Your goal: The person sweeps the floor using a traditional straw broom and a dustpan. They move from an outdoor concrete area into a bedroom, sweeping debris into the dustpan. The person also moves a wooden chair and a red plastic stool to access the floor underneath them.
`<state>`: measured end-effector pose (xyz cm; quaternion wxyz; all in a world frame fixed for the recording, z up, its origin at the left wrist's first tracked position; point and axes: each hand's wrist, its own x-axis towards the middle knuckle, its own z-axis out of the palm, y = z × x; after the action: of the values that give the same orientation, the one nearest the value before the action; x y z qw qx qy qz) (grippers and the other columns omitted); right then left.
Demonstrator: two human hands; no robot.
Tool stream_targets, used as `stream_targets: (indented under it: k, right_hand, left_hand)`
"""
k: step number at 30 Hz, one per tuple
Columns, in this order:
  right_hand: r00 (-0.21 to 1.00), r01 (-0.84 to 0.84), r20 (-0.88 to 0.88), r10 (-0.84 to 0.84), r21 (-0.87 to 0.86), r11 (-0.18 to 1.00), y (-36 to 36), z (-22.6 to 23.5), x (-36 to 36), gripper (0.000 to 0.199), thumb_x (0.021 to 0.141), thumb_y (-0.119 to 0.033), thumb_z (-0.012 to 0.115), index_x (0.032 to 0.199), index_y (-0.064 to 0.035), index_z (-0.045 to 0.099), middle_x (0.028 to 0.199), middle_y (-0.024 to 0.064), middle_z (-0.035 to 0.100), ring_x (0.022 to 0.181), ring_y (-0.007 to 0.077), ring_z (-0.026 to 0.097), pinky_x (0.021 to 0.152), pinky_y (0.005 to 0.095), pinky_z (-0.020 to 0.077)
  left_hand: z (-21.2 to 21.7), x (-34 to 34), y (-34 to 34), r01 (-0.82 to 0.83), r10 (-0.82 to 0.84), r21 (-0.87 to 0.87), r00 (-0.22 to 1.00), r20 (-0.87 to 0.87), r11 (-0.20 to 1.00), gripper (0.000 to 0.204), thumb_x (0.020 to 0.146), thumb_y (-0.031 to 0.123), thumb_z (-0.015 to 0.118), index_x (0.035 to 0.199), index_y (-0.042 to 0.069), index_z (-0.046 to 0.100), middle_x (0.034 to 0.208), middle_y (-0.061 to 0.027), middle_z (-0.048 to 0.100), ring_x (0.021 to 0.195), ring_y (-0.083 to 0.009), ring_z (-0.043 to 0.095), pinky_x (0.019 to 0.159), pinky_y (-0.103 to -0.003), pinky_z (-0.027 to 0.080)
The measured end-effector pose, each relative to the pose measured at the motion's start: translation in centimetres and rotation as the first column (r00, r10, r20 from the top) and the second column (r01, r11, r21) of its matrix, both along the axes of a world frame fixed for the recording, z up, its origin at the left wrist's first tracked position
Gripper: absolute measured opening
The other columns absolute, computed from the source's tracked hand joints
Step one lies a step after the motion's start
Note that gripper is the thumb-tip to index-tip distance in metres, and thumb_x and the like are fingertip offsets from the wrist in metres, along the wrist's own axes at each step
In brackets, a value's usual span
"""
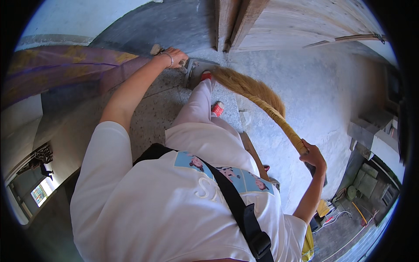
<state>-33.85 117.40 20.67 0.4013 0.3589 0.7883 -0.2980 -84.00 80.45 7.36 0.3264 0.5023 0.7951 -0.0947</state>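
My left hand (176, 57) is closed round the handle of a grey dustpan (199, 72); the handle's knobby end (156, 49) sticks out past my wrist. The pan is near the floor, close to my foot in a red shoe (206, 75). In my right hand (314, 156) is the grip of a broom (280, 122), its shaft bound in yellow wrapping and its grip end dark. The brown bristles (251, 86) slant up and left, their tips beside the pan. Whether they touch it I cannot tell.
Wooden posts (238, 26) and a plank panel (314, 22) stand ahead. A purple patterned cloth (65, 70) hangs at the left. A wooden edge (253, 150) shows beside my right leg. Lower right are cables (336, 216) and a yellow stick (360, 213).
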Motion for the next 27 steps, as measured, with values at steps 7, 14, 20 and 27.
stream_targets:
  k: [7,14,20,27]
  right_hand:
    - [0.999,0.046,-0.024,-0.045,0.034,0.998,0.8,7.3,1.6,0.079,0.053,-0.006,0.064,0.128,-0.0097,0.04,0.073,0.0122,0.059,0.064,0.017,0.056,0.065,0.029,0.0461]
    - [0.997,0.079,-0.02,-0.078,0.038,0.996,-0.4,6.5,2.2,0.078,0.053,-0.008,0.063,0.127,-0.0084,0.041,0.072,0.0113,0.057,0.063,0.0153,0.053,0.065,0.0275,0.0453]
    - [0.999,0.04,-0.01,-0.041,-0.052,0.998,-0.3,4.1,3.1,0.082,0.052,-0.005,0.064,0.129,-0.008,0.038,0.073,0.0076,0.057,0.06,0.0131,0.051,0.06,0.0264,0.0455]
    - [0.999,0.046,0.025,-0.044,-0.093,0.995,-1.0,3.1,1.8,0.079,0.051,-0.006,0.065,0.127,-0.01,0.042,0.078,0.0124,0.059,0.066,0.0164,0.055,0.068,0.0281,0.0459]
  left_hand:
    - [-0.9,-0.6,0.0,0.049,-0.048,-0.049,0.999,0.025,0.998,0.038,0.073,0.02,0.066,0.109,0.015,0.055,0.107,-0.0131,0.055,0.102,-0.0317,0.049,0.089,-0.042,0.036]
    - [-0.4,-0.7,0.8,-0.009,0.009,0.019,1.0,-0.016,1.0,0.036,0.069,0.016,0.068,0.103,0.016,0.057,0.102,-0.0128,0.058,0.099,-0.0303,0.053,0.086,-0.038,0.041]
    - [-1.5,-1.1,0.5,0.023,-0.023,-0.042,1.0,0.006,0.999,0.035,0.07,0.019,0.067,0.104,0.017,0.056,0.102,-0.0133,0.056,0.101,-0.0302,0.05,0.088,-0.04,0.036]
    - [-2.5,-1.4,-0.2,0.073,-0.072,0.04,0.997,-0.041,0.997,0.029,0.071,0.021,0.067,0.097,0.017,0.057,0.097,-0.0124,0.057,0.097,-0.0302,0.052,0.085,-0.04,0.038]
